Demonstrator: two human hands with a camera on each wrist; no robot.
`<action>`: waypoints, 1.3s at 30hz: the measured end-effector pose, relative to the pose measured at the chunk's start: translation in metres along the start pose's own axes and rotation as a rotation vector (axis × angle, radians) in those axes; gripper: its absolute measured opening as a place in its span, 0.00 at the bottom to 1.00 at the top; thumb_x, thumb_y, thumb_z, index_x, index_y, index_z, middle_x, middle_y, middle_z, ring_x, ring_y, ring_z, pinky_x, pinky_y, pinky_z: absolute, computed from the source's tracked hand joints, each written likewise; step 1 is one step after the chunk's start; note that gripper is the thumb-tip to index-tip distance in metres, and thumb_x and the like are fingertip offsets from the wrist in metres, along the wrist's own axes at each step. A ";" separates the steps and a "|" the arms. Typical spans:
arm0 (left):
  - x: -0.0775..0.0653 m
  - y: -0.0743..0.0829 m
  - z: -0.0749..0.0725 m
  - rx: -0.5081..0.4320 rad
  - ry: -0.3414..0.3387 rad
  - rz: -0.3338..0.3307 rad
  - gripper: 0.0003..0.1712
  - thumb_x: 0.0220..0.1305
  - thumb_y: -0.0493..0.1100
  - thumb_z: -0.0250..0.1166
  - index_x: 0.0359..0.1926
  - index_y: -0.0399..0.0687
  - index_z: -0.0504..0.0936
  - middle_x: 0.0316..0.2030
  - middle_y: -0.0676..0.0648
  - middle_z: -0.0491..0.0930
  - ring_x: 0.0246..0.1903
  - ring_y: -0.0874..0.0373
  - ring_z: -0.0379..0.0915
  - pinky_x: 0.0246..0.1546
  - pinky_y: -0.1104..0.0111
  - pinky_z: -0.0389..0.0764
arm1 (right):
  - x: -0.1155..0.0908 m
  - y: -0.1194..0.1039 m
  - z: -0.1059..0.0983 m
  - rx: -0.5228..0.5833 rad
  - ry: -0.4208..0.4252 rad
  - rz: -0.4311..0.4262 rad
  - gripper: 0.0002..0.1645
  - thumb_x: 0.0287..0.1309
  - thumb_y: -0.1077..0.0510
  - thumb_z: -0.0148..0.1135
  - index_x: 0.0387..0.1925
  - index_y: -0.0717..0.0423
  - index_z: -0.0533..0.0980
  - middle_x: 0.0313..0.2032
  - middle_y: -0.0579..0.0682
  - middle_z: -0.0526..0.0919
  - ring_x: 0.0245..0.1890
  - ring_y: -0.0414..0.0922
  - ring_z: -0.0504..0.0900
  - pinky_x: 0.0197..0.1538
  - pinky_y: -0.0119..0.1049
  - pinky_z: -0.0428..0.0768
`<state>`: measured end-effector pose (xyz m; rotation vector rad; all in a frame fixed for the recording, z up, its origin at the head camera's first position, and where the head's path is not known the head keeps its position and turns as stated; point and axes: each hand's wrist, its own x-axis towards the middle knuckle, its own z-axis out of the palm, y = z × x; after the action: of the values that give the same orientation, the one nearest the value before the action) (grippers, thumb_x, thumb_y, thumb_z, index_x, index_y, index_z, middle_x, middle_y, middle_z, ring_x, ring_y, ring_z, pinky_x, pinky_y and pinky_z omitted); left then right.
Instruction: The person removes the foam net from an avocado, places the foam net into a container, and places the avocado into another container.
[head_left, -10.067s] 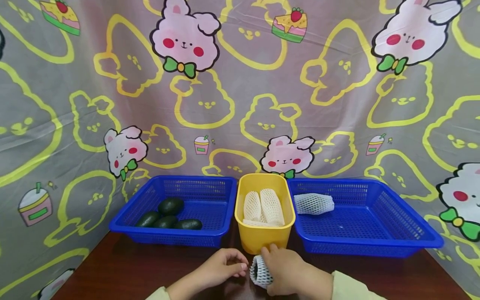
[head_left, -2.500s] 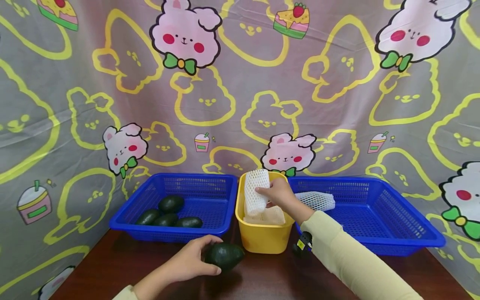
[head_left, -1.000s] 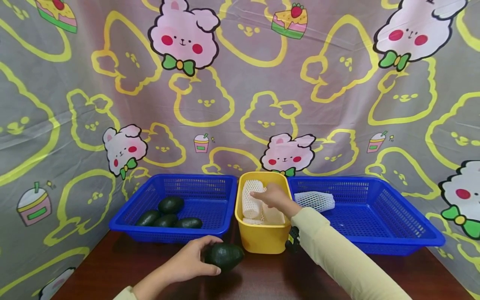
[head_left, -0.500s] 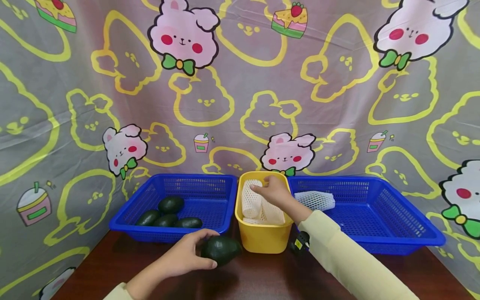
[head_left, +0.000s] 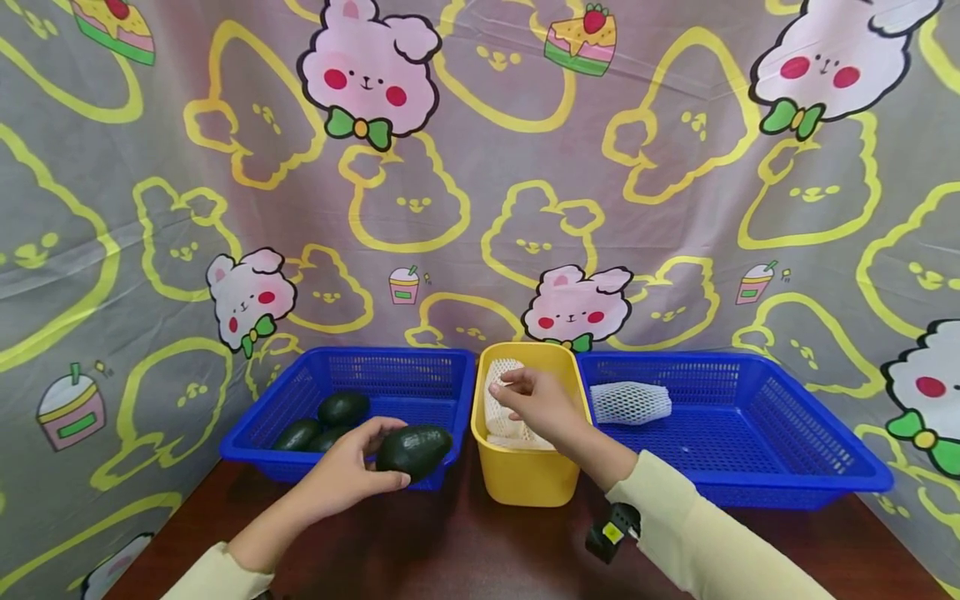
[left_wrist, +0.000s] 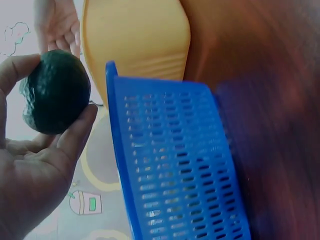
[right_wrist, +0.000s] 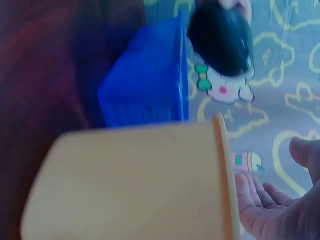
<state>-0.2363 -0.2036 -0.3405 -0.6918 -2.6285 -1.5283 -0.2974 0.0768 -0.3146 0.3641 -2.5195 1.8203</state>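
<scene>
My left hand (head_left: 341,467) grips a dark green avocado (head_left: 415,452) between thumb and fingers, lifted at the front rim of the left blue basket (head_left: 251,454). In the left wrist view the avocado (left_wrist: 57,92) is bare. Several more avocados (head_left: 343,408) lie in that basket, partly hidden by the hand. Over the yellow bin (head_left: 528,483) is my right hand (head_left: 543,408), fingers loosely bent. Its palm (right_wrist: 280,215) shows with nothing in it in the right wrist view. White foam net sleeves (head_left: 498,408) lie in the bin, partly behind this hand.
On the right stands another blue basket (head_left: 750,479), with a plump white foam net (head_left: 632,403) at its left end. The yellow bin sits between the two baskets on a dark brown table (head_left: 480,558). A patterned cloth (head_left: 480,167) hangs behind.
A netted avocado lay under my right hand earlier. Since then the right hand has put a foam sleeve into the bin and let go. The left hand has raised the bare avocado leftward.
</scene>
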 end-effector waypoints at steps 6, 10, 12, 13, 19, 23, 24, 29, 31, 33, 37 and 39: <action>0.010 -0.005 -0.012 0.051 0.122 -0.035 0.37 0.48 0.41 0.76 0.58 0.35 0.70 0.52 0.39 0.75 0.48 0.48 0.76 0.41 0.64 0.79 | -0.018 0.001 0.013 0.139 -0.053 -0.021 0.21 0.63 0.57 0.63 0.51 0.68 0.75 0.40 0.57 0.82 0.42 0.51 0.82 0.44 0.45 0.82; 0.018 -0.012 -0.019 0.084 0.180 -0.066 0.37 0.49 0.41 0.75 0.58 0.35 0.70 0.52 0.38 0.75 0.49 0.44 0.76 0.41 0.62 0.80 | -0.027 0.001 0.020 0.197 -0.093 -0.046 0.22 0.64 0.58 0.62 0.52 0.70 0.74 0.41 0.60 0.82 0.41 0.51 0.82 0.44 0.43 0.82; 0.022 -0.015 -0.023 0.086 0.197 -0.078 0.37 0.49 0.41 0.75 0.59 0.34 0.69 0.52 0.37 0.75 0.49 0.42 0.76 0.40 0.61 0.80 | -0.032 0.001 0.022 0.210 -0.109 -0.056 0.22 0.64 0.58 0.62 0.52 0.71 0.74 0.41 0.60 0.82 0.41 0.50 0.82 0.44 0.41 0.82; 0.024 -0.016 -0.025 0.093 0.205 -0.084 0.38 0.49 0.41 0.75 0.59 0.34 0.69 0.52 0.37 0.75 0.49 0.42 0.76 0.40 0.60 0.80 | -0.034 0.001 0.023 0.215 -0.119 -0.057 0.21 0.64 0.57 0.62 0.51 0.70 0.74 0.41 0.59 0.82 0.41 0.50 0.82 0.44 0.41 0.82; 0.034 -0.025 -0.034 0.162 0.235 -0.115 0.40 0.51 0.46 0.75 0.61 0.34 0.68 0.53 0.36 0.75 0.51 0.42 0.75 0.45 0.55 0.79 | -0.043 0.001 0.032 0.240 -0.172 -0.052 0.20 0.64 0.58 0.62 0.51 0.70 0.74 0.41 0.56 0.83 0.41 0.51 0.83 0.44 0.41 0.82; 0.042 -0.032 -0.038 0.201 0.250 -0.133 0.41 0.51 0.47 0.76 0.61 0.33 0.68 0.53 0.35 0.74 0.50 0.42 0.75 0.45 0.54 0.79 | -0.048 0.004 0.040 0.257 -0.210 -0.060 0.19 0.64 0.59 0.62 0.49 0.71 0.75 0.41 0.59 0.83 0.42 0.54 0.84 0.42 0.41 0.83; 0.044 -0.033 -0.039 0.209 0.253 -0.138 0.42 0.51 0.48 0.76 0.61 0.33 0.68 0.53 0.35 0.74 0.50 0.42 0.75 0.44 0.53 0.79 | -0.049 0.006 0.043 0.259 -0.220 -0.061 0.18 0.64 0.60 0.61 0.49 0.71 0.75 0.41 0.60 0.83 0.41 0.54 0.84 0.41 0.41 0.83; 0.051 -0.041 -0.044 0.252 0.266 -0.161 0.42 0.51 0.48 0.76 0.62 0.34 0.68 0.54 0.34 0.74 0.51 0.40 0.73 0.45 0.51 0.77 | -0.052 0.011 0.057 0.252 -0.257 -0.034 0.15 0.65 0.61 0.61 0.46 0.71 0.76 0.38 0.59 0.83 0.38 0.51 0.84 0.39 0.41 0.83; 0.054 -0.045 -0.046 0.272 0.270 -0.164 0.42 0.51 0.47 0.75 0.62 0.33 0.68 0.54 0.33 0.74 0.51 0.39 0.73 0.46 0.50 0.76 | -0.053 0.015 0.063 0.245 -0.259 -0.018 0.15 0.64 0.61 0.61 0.45 0.71 0.77 0.36 0.58 0.83 0.37 0.51 0.84 0.38 0.41 0.83; 0.056 -0.047 -0.047 0.290 0.277 -0.172 0.41 0.51 0.47 0.76 0.61 0.33 0.68 0.54 0.33 0.74 0.51 0.39 0.72 0.46 0.50 0.76 | -0.053 0.019 0.068 0.240 -0.259 0.005 0.14 0.65 0.61 0.61 0.44 0.71 0.77 0.35 0.57 0.84 0.36 0.51 0.85 0.37 0.42 0.83; 0.060 -0.051 -0.047 0.317 0.280 -0.171 0.41 0.51 0.46 0.75 0.61 0.33 0.68 0.53 0.32 0.74 0.50 0.39 0.72 0.46 0.49 0.76 | -0.055 0.027 0.076 0.233 -0.245 0.050 0.14 0.65 0.61 0.60 0.42 0.72 0.77 0.31 0.57 0.84 0.33 0.53 0.85 0.34 0.44 0.84; 0.062 -0.053 -0.048 0.329 0.278 -0.170 0.41 0.51 0.46 0.75 0.62 0.32 0.68 0.53 0.32 0.74 0.49 0.39 0.72 0.46 0.49 0.75 | -0.056 0.030 0.080 0.225 -0.235 0.067 0.15 0.65 0.61 0.60 0.41 0.74 0.77 0.29 0.57 0.84 0.32 0.55 0.85 0.33 0.45 0.84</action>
<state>-0.3224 -0.2429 -0.3444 -0.2197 -2.6768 -1.0828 -0.2386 0.0205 -0.3769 0.5339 -2.4994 2.2168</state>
